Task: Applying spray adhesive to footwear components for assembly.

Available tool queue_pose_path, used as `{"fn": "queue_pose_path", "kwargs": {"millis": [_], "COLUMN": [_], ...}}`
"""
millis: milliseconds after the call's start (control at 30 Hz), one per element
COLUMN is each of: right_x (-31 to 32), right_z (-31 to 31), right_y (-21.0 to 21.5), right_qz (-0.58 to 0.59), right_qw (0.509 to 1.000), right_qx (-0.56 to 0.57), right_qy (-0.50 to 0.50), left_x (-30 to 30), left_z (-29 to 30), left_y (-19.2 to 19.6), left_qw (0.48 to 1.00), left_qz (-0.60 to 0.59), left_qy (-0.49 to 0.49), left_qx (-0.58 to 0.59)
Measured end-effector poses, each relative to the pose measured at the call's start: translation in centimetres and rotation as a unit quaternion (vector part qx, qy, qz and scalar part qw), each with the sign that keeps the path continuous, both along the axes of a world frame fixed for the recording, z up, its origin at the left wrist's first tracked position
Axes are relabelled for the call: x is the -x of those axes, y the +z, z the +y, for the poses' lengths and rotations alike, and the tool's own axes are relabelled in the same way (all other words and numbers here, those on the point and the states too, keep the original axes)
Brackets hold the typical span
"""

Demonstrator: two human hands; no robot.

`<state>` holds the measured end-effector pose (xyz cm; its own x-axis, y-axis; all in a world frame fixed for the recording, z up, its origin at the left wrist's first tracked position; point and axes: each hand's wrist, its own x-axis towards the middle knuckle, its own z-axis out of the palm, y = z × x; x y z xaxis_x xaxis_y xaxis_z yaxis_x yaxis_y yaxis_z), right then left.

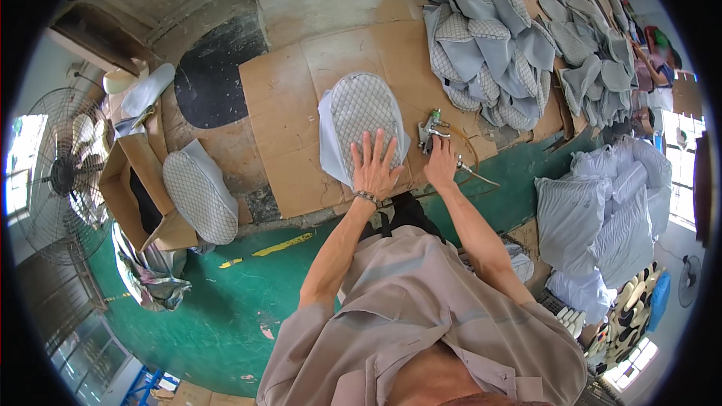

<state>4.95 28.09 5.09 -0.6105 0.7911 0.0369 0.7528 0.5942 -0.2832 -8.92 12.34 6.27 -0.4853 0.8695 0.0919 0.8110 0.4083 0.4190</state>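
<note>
A grey quilted oval piece (365, 109) with a diamond pattern lies in front of me, with smooth grey fabric showing around its edges. My left hand (374, 169) rests flat on its near end, fingers spread. Just right of the piece, my right hand (441, 163) has its fingers closed around a small metal spray gun (434, 132) with a green fitting. Part of the gun is hidden under the fingers. Both the piece and the gun are on a brown cardboard sheet (282, 131) covering the table.
Piles of grey quilted pieces (489, 37) cover the table's far right. A thin hose (474, 152) curves beside the gun. Left stand an open carton (139, 195), another quilted piece (197, 194) and a fan (64, 173). Stuffed white bags (602, 203) sit on the right.
</note>
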Motion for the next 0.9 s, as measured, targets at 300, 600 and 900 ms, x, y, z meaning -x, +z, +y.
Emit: {"fn": "queue_pose_path", "kwargs": {"millis": [300, 600, 900], "right_x": [-2.1, -5.2, -11.6], "right_z": [4.4, -3.4, -8.8], "right_y": [-0.4, 14.1, 26.7], "right_qz": [-0.018, 0.301, 0.261], "right_qw": [0.996, 0.895, 0.822], "right_qx": [0.037, 0.311, 0.495], "right_qy": [0.077, -0.108, -0.107], "left_x": [-0.3, -0.1, -1.0], "left_z": [0.9, 0.6, 0.8], "left_y": [-0.6, -1.0, -1.2], "left_qw": [1.0, 1.0, 0.999], "left_qz": [0.001, 0.015, 0.04], "left_qy": [-0.023, -0.027, -0.027], "left_qx": [0.001, 0.001, 0.006]}}
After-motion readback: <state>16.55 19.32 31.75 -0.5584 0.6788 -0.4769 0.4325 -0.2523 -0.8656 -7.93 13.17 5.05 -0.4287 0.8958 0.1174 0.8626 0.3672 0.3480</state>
